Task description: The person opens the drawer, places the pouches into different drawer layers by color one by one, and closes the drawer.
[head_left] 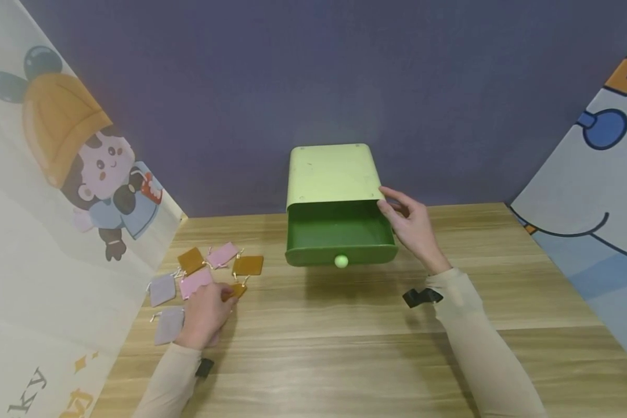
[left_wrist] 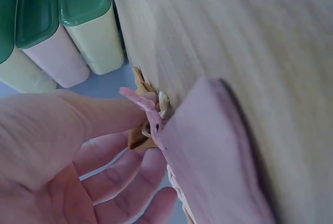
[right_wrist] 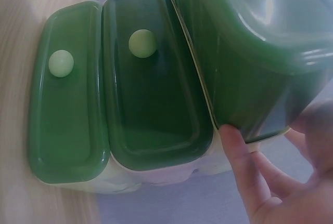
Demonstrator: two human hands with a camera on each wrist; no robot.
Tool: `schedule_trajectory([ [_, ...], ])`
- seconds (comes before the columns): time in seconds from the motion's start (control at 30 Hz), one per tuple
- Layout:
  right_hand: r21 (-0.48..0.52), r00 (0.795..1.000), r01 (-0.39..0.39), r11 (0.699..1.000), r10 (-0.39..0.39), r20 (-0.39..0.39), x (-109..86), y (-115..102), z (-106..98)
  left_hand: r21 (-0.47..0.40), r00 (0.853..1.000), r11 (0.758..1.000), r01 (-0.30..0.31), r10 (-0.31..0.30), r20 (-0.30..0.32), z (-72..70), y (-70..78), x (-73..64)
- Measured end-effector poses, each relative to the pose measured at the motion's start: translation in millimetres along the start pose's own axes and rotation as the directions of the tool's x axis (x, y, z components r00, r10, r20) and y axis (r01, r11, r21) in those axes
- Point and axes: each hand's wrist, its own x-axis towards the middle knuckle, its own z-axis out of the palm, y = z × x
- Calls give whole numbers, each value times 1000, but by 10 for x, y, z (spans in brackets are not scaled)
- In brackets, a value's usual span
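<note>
My left hand (head_left: 205, 313) is at the left of the table among small drawstring pouches. Its thumb and fingers pinch an orange-brown pouch (left_wrist: 139, 140), which also shows at the fingertips in the head view. Right beside it, a pink pouch (left_wrist: 213, 151) fills much of the left wrist view. My right hand (head_left: 410, 226) rests at the front right corner of a drawer cabinet (head_left: 334, 174) with a pale yellow-green shell. Its fingers lie fairly straight against the shell's edge. The green top drawer (head_left: 341, 255) is pulled out, its inside bare.
Two lower drawers, a middle one (right_wrist: 156, 99) and a bottom one (right_wrist: 70, 115), are closed beneath it. Around my left hand lie grey pouches (head_left: 162, 289), more orange-brown pouches (head_left: 248, 265) and pink ones (head_left: 222, 254). A dark blue panel (head_left: 334, 69) stands behind the cabinet.
</note>
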Motion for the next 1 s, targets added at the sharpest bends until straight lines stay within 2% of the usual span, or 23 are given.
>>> schedule_trajectory([
  [0.2,3,1000,-5,1000,5,2,-2,5,-1,-49,1000,999,12,-13,-21,-34,-2,7],
  [0.43,0,1000,-6,1000,6,1,3,1,-2,-19,995,1000,-23,22,-94,-104,42,15],
  [0.63,-7,1000,-3,1000,3,4,2,-10,2,-37,996,999,-14,11,-93,-134,67,10],
  [1.0,0,1000,-6,1000,6,0,-2,-16,-2,-55,991,998,-17,10,-130,-183,80,-2],
])
